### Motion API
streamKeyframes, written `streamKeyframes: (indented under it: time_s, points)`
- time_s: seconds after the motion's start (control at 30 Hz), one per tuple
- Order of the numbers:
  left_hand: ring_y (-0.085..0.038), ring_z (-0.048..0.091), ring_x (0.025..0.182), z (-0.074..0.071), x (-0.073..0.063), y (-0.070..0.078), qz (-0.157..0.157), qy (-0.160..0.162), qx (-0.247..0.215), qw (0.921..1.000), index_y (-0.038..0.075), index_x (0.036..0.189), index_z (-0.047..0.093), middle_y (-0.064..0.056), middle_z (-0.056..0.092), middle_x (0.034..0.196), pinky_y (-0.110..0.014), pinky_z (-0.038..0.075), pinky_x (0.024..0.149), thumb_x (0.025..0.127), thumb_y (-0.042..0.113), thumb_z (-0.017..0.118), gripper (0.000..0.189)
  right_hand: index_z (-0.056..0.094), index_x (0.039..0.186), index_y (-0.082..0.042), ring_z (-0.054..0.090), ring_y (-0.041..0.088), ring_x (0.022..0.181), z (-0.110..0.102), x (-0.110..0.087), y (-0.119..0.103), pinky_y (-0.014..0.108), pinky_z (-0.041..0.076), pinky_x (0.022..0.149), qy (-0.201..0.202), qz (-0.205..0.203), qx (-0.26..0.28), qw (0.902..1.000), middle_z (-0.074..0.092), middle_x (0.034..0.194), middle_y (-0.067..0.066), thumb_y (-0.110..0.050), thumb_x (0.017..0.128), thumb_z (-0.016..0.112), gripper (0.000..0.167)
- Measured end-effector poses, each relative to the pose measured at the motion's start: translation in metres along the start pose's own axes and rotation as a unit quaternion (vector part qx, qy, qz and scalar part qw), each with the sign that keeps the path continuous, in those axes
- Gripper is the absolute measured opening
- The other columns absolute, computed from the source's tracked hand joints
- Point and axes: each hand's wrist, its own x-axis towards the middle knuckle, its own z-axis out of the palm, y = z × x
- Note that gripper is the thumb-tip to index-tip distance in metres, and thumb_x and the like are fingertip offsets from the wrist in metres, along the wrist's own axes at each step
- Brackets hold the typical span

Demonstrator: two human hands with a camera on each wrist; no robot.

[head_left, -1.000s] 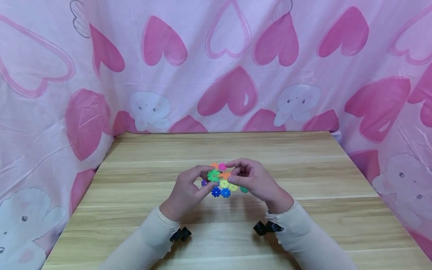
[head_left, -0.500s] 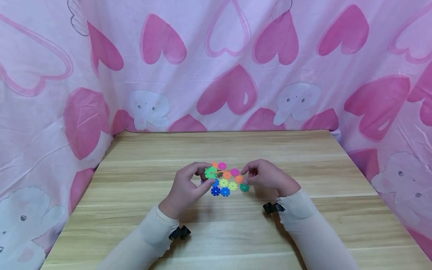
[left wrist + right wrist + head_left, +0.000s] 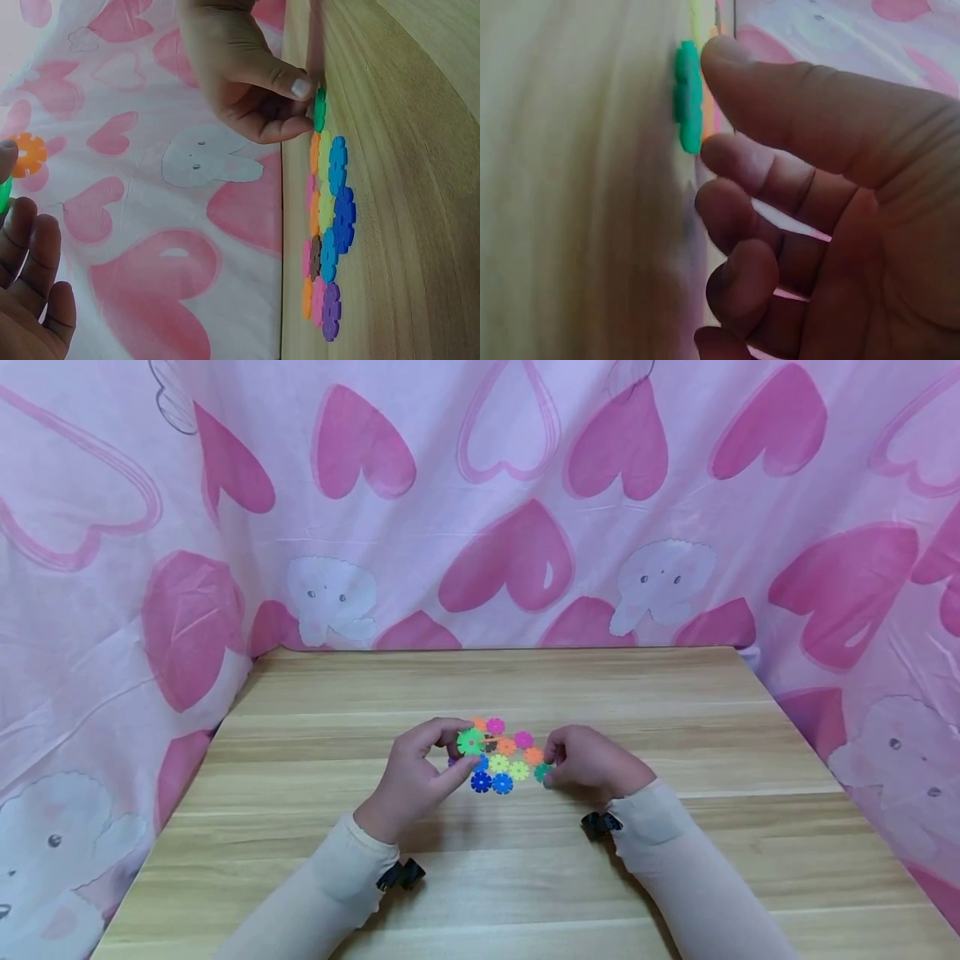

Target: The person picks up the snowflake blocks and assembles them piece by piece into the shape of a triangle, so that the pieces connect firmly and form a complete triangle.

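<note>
My left hand (image 3: 412, 777) pinches a light green notched snowflake disc (image 3: 470, 742) between thumb and fingers, raised above the table. An orange snowflake disc (image 3: 30, 155) is joined to it, sticking out sideways. My right hand (image 3: 592, 762) is low at the right end of a group of loose discs, its thumb and index finger parted right at a dark green disc (image 3: 688, 97). That disc lies flat on the wood. Within the group are yellow discs (image 3: 498, 764), blue discs (image 3: 502, 783), a pink disc (image 3: 523, 740) and orange discs (image 3: 533, 756). The left hand partly hides a purple disc (image 3: 331, 311).
The wooden table (image 3: 480, 877) stretches out around the discs. Behind and at both sides hangs a pink curtain (image 3: 420, 527) with hearts and cartoon animals. Each sleeve cuff carries a small black device (image 3: 401, 875).
My right hand has let go of the orange disc joined to the green one and moved right and down to the dark green disc. The left hand keeps its hold with little movement.
</note>
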Motion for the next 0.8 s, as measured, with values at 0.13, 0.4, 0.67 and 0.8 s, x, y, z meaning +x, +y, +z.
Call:
streamKeyframes:
  time_s: [0.13,0.4,0.67,0.8]
  points:
    - [-0.013,0.063,0.08,0.0002,0.0003,-0.0001,-0.001,-0.002,-0.001,1.0,0.006,0.122,0.071,-0.001,0.067,0.088,-0.033,0.06,0.076,0.088,0.005,0.084,0.037,0.069,0.094,-0.014,0.058,0.026,0.079,0.0046,0.0004,-0.0024,0.035,0.05,0.067,0.005,0.017,-0.019,0.9996,0.064,0.091,0.007,-0.015,0.081,0.092,0.027]
    - [-0.012,0.063,0.082,0.0004,0.0,0.001,-0.02,-0.007,0.003,0.9998,0.007,0.123,0.071,0.002,0.067,0.089,-0.035,0.06,0.071,0.087,0.006,0.085,0.039,0.066,0.091,-0.013,0.059,0.027,0.073,0.0077,-0.0018,-0.0066,0.034,0.049,0.059,-0.01,0.022,-0.035,0.9991,0.061,0.088,0.009,-0.012,0.082,0.09,0.026]
    - [-0.013,0.063,0.082,-0.0004,0.0007,0.0015,-0.027,-0.001,0.002,0.9996,0.007,0.124,0.071,0.002,0.066,0.087,-0.033,0.059,0.074,0.089,0.008,0.084,0.037,0.061,0.092,-0.011,0.056,0.026,0.065,0.0047,-0.004,-0.0068,0.033,0.045,0.055,-0.017,0.004,-0.016,0.9997,0.056,0.081,0.008,-0.009,0.081,0.089,0.031]
    - [-0.013,0.063,0.081,-0.0003,0.0007,0.002,-0.032,0.006,0.004,0.9995,0.007,0.123,0.071,0.002,0.065,0.086,-0.029,0.057,0.075,0.09,0.009,0.084,0.036,0.062,0.102,-0.014,0.055,0.024,0.068,-0.0002,-0.0058,-0.0065,0.033,0.047,0.059,-0.013,-0.033,0.058,0.9977,0.057,0.081,0.008,-0.007,0.088,0.083,0.026]
